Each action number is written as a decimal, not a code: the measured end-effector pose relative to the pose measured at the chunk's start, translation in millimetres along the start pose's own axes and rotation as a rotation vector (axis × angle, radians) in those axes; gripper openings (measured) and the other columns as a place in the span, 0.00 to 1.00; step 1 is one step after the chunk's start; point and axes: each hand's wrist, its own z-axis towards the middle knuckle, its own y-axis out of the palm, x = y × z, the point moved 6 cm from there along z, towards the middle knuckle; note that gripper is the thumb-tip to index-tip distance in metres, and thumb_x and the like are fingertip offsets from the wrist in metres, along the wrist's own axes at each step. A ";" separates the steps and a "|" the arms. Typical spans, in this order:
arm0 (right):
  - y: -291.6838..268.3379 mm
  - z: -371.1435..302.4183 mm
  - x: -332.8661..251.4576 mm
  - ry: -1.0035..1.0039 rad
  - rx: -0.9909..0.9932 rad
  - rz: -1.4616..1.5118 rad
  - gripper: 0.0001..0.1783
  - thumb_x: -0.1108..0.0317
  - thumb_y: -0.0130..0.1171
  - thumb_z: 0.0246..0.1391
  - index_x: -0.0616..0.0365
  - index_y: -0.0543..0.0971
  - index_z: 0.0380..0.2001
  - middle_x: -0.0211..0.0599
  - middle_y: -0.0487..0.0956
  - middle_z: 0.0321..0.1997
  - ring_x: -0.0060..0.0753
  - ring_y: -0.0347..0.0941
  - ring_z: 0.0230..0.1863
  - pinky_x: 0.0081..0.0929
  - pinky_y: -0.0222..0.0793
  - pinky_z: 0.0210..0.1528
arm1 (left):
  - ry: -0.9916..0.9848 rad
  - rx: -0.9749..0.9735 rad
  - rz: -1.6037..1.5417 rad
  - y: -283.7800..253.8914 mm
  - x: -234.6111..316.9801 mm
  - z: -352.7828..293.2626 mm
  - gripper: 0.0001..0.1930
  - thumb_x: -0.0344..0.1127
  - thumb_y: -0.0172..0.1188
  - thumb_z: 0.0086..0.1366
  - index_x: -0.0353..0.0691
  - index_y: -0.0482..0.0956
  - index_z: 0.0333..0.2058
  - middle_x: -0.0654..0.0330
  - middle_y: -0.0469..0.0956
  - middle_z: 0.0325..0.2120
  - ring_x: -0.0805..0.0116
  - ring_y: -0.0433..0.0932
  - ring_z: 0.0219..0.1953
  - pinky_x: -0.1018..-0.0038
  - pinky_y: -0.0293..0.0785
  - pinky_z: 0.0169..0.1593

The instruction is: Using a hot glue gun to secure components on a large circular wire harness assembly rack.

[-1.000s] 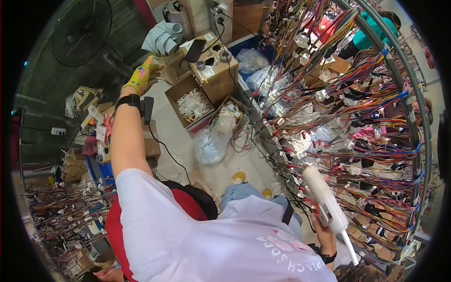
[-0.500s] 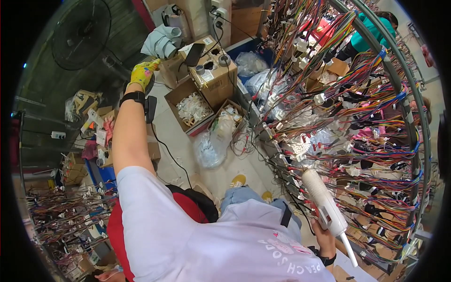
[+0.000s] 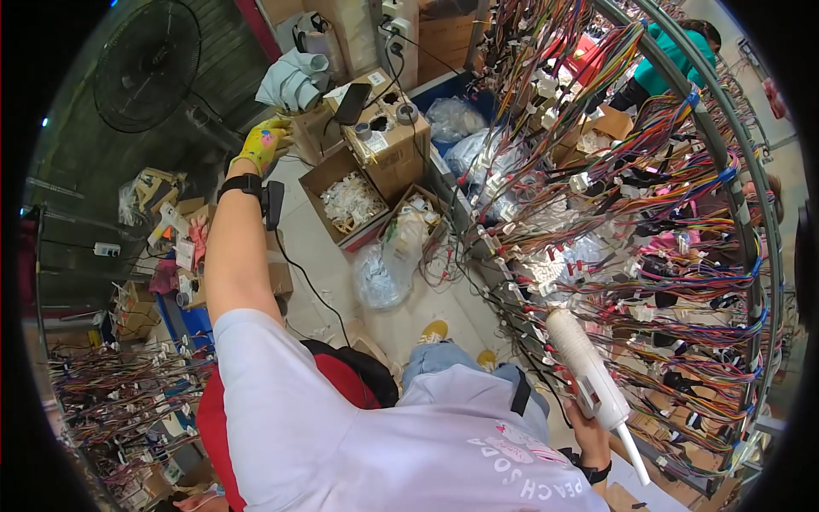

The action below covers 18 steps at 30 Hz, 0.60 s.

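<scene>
My left hand (image 3: pixel 263 143), in a yellow patterned glove, reaches out at the upper left. It is open, its fingers stretched to the right, with nothing seen in it. The nearest things are a carton (image 3: pixel 311 128) and a crumpled pale grey cloth (image 3: pixel 294 78). Low on the right, my bare right hand (image 3: pixel 589 433) is closed around the handle of a white glue gun (image 3: pixel 597 388). The gun's ribbed front points up toward the hanging wire harnesses (image 3: pixel 657 320). A white stick juts from its lower end. Part of the right hand is hidden behind the gun.
A tall carton (image 3: pixel 397 158) bears a phone (image 3: pixel 352 102) and tape rolls. Below it, an open box (image 3: pixel 345 200) holds small white pieces. A curved metal rack (image 3: pixel 721 145) carries bundled wires. A large fan (image 3: pixel 148 64) stands upper left; a black cable (image 3: pixel 311 282) crosses the floor.
My left hand has shifted slightly down, and its fingers look more spread. The fan's blades and grille show more clearly. The right hand keeps its hold on the glue gun, nearly unmoved.
</scene>
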 end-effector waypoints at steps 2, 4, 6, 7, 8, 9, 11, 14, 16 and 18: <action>1.4 1.2 -2.6 -0.012 -0.008 -0.005 0.21 0.75 0.62 0.50 0.61 0.74 0.50 0.39 0.79 0.43 0.31 0.75 0.46 0.26 0.71 0.48 | 0.110 -0.078 -0.115 9.2 4.2 -1.4 0.19 0.27 0.56 0.61 0.35 0.71 0.52 0.56 0.77 0.44 0.65 0.78 0.42 0.73 0.75 0.44; 2.2 1.2 -2.2 0.017 0.016 0.043 0.22 0.75 0.62 0.50 0.62 0.74 0.50 0.39 0.79 0.43 0.31 0.75 0.46 0.26 0.70 0.48 | 0.113 -0.052 -0.061 13.7 6.9 2.6 0.21 0.24 0.57 0.59 0.33 0.71 0.52 0.54 0.77 0.43 0.63 0.78 0.42 0.73 0.75 0.44; 1.4 2.1 -4.7 0.004 -0.005 0.024 0.22 0.75 0.63 0.50 0.62 0.73 0.50 0.39 0.79 0.43 0.31 0.75 0.46 0.26 0.70 0.48 | 0.113 -0.008 -0.004 1.4 0.2 8.1 0.22 0.21 0.59 0.56 0.32 0.71 0.52 0.52 0.78 0.42 0.62 0.78 0.41 0.73 0.75 0.44; 1.2 2.3 -6.1 -0.012 -0.026 0.007 0.22 0.75 0.63 0.50 0.62 0.73 0.50 0.39 0.79 0.44 0.31 0.75 0.46 0.26 0.70 0.48 | 0.245 0.099 0.290 -16.1 0.6 14.6 0.22 0.23 0.61 0.55 0.32 0.72 0.51 0.53 0.79 0.41 0.63 0.79 0.39 0.74 0.75 0.43; 0.5 2.2 -6.0 -0.009 -0.019 0.006 0.22 0.75 0.63 0.50 0.62 0.73 0.50 0.39 0.79 0.44 0.31 0.75 0.46 0.26 0.70 0.48 | 0.378 0.192 0.578 -13.5 9.6 15.4 0.22 0.24 0.62 0.55 0.32 0.73 0.50 0.53 0.79 0.40 0.64 0.79 0.37 0.75 0.75 0.42; 1.5 1.9 -4.6 0.010 -0.043 0.015 0.23 0.75 0.61 0.51 0.61 0.71 0.52 0.38 0.78 0.47 0.30 0.74 0.47 0.26 0.69 0.49 | 0.380 0.186 0.576 -9.2 8.4 18.1 0.22 0.24 0.62 0.55 0.32 0.73 0.50 0.53 0.79 0.40 0.64 0.79 0.37 0.75 0.75 0.42; 2.7 2.0 -2.4 0.033 -0.062 0.023 0.24 0.75 0.59 0.52 0.60 0.70 0.54 0.37 0.76 0.49 0.29 0.72 0.49 0.27 0.68 0.51 | 0.461 0.340 0.808 -2.1 15.5 15.7 0.22 0.27 0.65 0.53 0.33 0.75 0.49 0.55 0.80 0.39 0.67 0.80 0.32 0.77 0.75 0.38; 0.0 2.6 -3.7 -0.056 0.021 -0.058 0.22 0.73 0.63 0.51 0.62 0.73 0.50 0.40 0.79 0.44 0.32 0.75 0.45 0.27 0.70 0.47 | 0.203 0.257 0.784 4.3 14.7 24.9 0.22 0.41 0.68 0.49 0.49 0.80 0.46 0.51 0.79 0.41 0.56 0.77 0.46 0.68 0.71 0.50; 0.6 2.1 -4.1 -0.090 0.002 0.035 0.22 0.72 0.64 0.50 0.62 0.74 0.50 0.40 0.79 0.43 0.32 0.75 0.45 0.26 0.70 0.47 | 0.286 0.230 0.714 -19.4 5.1 27.4 0.25 0.34 0.67 0.49 0.45 0.77 0.49 0.54 0.80 0.39 0.62 0.77 0.42 0.72 0.71 0.48; -0.1 2.7 -4.1 -0.079 0.002 0.001 0.21 0.72 0.64 0.50 0.62 0.74 0.49 0.40 0.79 0.43 0.32 0.75 0.45 0.26 0.70 0.47 | 0.381 0.169 0.630 -6.3 10.8 24.1 0.28 0.27 0.66 0.49 0.42 0.75 0.52 0.58 0.80 0.37 0.67 0.77 0.38 0.76 0.71 0.45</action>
